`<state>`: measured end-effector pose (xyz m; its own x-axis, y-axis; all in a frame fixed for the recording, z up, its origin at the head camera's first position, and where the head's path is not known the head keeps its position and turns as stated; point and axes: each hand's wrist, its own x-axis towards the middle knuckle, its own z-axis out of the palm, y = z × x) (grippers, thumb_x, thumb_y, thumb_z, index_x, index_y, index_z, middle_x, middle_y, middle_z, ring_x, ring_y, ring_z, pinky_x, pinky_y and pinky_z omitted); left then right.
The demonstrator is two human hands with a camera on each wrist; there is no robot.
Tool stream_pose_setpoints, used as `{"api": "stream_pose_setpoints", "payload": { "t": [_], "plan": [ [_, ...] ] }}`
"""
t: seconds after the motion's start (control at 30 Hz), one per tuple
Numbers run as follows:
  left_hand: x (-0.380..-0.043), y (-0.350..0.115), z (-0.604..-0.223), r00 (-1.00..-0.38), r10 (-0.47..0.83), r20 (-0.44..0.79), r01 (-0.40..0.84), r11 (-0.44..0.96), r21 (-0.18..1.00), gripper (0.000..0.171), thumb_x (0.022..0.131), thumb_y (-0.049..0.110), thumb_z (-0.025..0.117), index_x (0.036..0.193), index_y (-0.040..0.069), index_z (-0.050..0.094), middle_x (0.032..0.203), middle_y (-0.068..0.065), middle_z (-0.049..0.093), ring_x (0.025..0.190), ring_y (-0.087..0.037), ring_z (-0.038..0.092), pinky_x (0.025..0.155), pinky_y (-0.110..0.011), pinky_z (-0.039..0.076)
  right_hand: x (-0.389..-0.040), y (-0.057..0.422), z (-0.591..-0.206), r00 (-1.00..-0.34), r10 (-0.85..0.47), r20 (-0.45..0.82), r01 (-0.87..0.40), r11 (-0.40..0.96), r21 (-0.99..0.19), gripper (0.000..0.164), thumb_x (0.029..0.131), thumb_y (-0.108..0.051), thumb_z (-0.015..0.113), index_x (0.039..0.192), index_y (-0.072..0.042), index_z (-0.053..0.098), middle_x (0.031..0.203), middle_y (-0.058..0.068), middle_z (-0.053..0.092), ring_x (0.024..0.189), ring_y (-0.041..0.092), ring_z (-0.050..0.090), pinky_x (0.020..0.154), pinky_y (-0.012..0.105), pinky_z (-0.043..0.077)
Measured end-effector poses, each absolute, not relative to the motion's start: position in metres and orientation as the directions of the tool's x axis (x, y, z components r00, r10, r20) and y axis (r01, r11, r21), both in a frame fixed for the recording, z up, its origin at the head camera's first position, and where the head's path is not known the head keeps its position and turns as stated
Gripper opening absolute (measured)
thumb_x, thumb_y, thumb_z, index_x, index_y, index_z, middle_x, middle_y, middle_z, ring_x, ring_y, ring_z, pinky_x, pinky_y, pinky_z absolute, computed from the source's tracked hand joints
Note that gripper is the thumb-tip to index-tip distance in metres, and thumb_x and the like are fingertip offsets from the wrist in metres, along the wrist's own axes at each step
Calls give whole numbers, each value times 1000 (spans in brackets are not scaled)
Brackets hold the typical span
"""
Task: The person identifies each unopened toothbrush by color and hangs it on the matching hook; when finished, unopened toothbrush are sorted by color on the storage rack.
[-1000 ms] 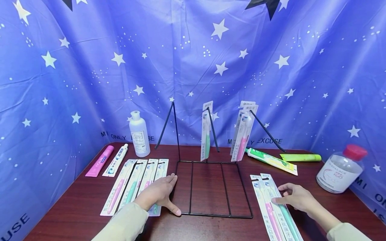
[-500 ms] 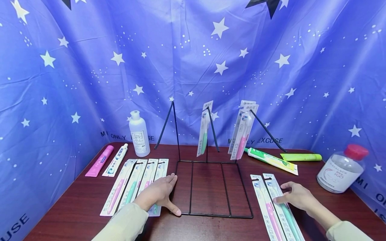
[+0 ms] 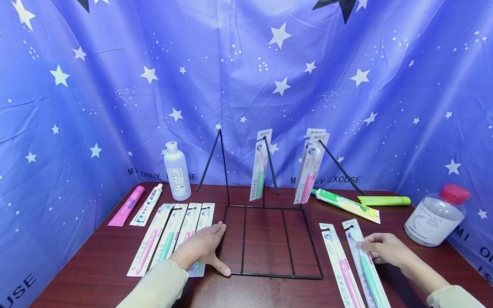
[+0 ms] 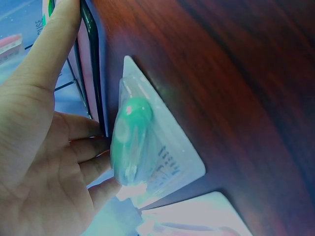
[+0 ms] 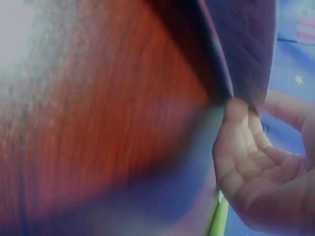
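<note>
My right hand (image 3: 389, 250) pinches the edge of a packaged toothbrush with a green handle (image 3: 370, 273), thumb on the front. In the right wrist view the back of its card (image 5: 248, 49) rises tilted from the fingertips. Left of it lies a packaged pink toothbrush (image 3: 343, 267). My left hand (image 3: 202, 248) rests with extended fingers and thumb at the left side of the black wire rack (image 3: 269, 275). Beneath that hand, partly hidden, is a packaged green toothbrush (image 4: 133, 132). One toothbrush pack (image 3: 259, 175) hangs on the rack's middle hook; pink ones (image 3: 308, 179) hang on the right hook.
Several toothbrush packs (image 3: 152, 239) lie in a row at left. Behind them are a pink tube (image 3: 127, 207), a white toothpaste tube (image 3: 147, 206) and a white bottle (image 3: 177, 171). At right lie a green-and-yellow toothpaste tube (image 3: 346, 205), a lime tube (image 3: 385, 201) and a red-capped bottle (image 3: 435, 220).
The right hand has drawn the green toothbrush pack rightward, away from the pink one, and tilted it up. The hanging packs have swung slightly. The left hand stays put.
</note>
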<state>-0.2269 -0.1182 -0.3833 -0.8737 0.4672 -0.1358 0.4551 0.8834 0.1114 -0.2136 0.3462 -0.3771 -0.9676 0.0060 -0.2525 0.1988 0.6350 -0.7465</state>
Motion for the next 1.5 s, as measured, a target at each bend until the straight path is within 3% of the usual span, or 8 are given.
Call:
{"api": "stream_pose_setpoints", "payload": {
  "t": [0.3,0.63,1.1,1.5],
  "plan": [
    [-226,-118,-383,-875,463,-138,450,885,117,123,49,69,72,137,-6,31,142,-21,30,130,-31,29,105,-39,26,-208,356,-363,-974,-31,-225,182,487,-854,43,88,-29,59,109,8,53,84,4,60,75,18,59,67,34,54],
    [-227,-118,-384,-876,462,-137,449,886,117,124,48,69,72,138,-6,31,143,-20,30,130,-31,29,105,-39,27,-196,341,-326,-994,-98,-54,14,371,-928,9,92,-21,54,98,-16,59,83,0,63,72,16,61,64,36,54],
    [-226,-117,-384,-879,456,-139,445,890,102,123,48,69,72,137,-6,31,142,-20,30,130,-31,29,105,-39,27,-175,267,-302,-943,-229,242,-314,365,-876,18,91,-12,55,105,-1,55,87,8,67,73,18,63,60,40,54],
    [-225,-116,-382,-881,452,-140,440,891,107,124,47,68,73,138,-5,31,142,-19,31,130,-29,29,105,-38,27,-152,222,-282,-818,-401,413,-538,277,-796,14,90,-1,53,103,-4,55,86,8,66,66,21,61,57,35,53]
  ]
}}
